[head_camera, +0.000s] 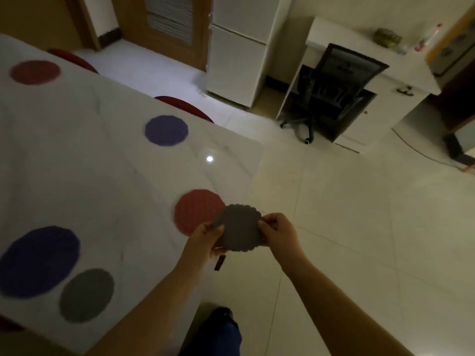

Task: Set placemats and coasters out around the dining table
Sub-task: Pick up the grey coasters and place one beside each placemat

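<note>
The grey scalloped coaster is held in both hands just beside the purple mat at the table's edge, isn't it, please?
Not quite: the head view shows the grey scalloped coaster held by the left hand and right hand beside the red mat, not a purple one.

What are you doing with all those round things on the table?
A person is setting round mats out on the white table. Both hands, left hand and right hand, hold a grey scalloped coaster just past the table's edge, beside a red mat. Two purple mats, another red mat and a grey mat already lie on the table.
</note>
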